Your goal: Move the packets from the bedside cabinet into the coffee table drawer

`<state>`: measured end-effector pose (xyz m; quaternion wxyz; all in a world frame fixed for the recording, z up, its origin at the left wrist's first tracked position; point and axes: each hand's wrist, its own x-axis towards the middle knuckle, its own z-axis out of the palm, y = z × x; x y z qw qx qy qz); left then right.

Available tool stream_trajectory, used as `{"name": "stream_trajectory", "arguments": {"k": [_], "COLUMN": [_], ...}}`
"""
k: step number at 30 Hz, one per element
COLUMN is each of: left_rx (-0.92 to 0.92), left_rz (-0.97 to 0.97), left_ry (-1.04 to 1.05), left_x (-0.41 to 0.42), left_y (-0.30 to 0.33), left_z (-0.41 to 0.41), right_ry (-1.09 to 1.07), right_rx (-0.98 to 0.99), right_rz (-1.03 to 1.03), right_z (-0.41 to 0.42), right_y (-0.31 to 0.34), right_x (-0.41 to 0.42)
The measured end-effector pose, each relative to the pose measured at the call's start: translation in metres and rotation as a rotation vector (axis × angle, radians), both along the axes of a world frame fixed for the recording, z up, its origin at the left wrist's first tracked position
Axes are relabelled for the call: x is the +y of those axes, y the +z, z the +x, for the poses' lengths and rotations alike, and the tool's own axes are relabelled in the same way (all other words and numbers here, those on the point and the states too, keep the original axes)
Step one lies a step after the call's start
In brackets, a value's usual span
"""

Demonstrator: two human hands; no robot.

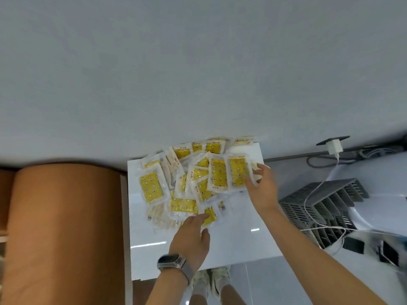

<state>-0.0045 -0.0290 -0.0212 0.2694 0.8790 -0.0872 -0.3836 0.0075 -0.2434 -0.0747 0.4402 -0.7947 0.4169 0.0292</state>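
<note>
The packets (193, 179) lie heaped at the frame's centre on the white bedside cabinet (231, 243), spreading upward from both hands: the left hand (193, 236) rests straight fingers on the pile's lower edge, while the right hand (262, 188) pinches the upright right-hand packets, so is nearer.

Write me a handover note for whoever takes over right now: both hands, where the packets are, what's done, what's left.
Left hand: open, fingers reaching onto the near edge of the packets.
Right hand: its grip curls round packets at the pile's right edge.
Packets: heaped on the white bedside cabinet, against the wall.
Done: nothing visibly moved; gathering has begun.
Left: scoop up the pile and carry it to the coffee table drawer, which is not in view.
</note>
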Motion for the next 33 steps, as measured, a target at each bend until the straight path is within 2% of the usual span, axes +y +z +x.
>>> {"name": "stream_trajectory", "arguments": {"k": [6,13,18,20,21,24,27,31,33], "left_rx": [0.053,0.068,0.081,0.094,0.101,0.128,0.237,0.374,0.424], "left_rz": [0.011,-0.038,-0.089,-0.105,-0.113,-0.158,-0.280,-0.447,-0.445], "left_ry": [0.035,0.061,0.131,0.157,0.169,0.246,0.436,0.585,0.622], "left_x": [0.000,-0.034,-0.050,-0.051,-0.051,-0.049,-0.052,-0.049,-0.040], "left_y": [-0.013,-0.024,-0.024,-0.024,-0.024,-0.020,-0.013,-0.008,-0.007], "left_z": [-0.014,0.020,0.040,0.042,0.043,0.045,0.046,0.049,0.052], "right_ry": [0.158,0.072,0.232,0.269,0.235,-0.018,-0.220,-0.294,-0.336], "right_rx": [0.290,0.346,0.475,0.449,0.376,0.065,-0.100,-0.147,-0.139], "right_rz": [-0.172,-0.011,-0.103,-0.172,-0.155,0.040,0.281,0.655,0.767], "right_z": [0.023,0.039,0.044,0.042,0.040,0.029,0.012,-0.017,-0.028], "right_y": [-0.036,-0.049,-0.053,-0.051,-0.049,-0.024,0.004,0.037,0.043], "right_x": [0.007,-0.002,-0.009,-0.009,-0.008,0.003,0.021,0.052,0.061]}}
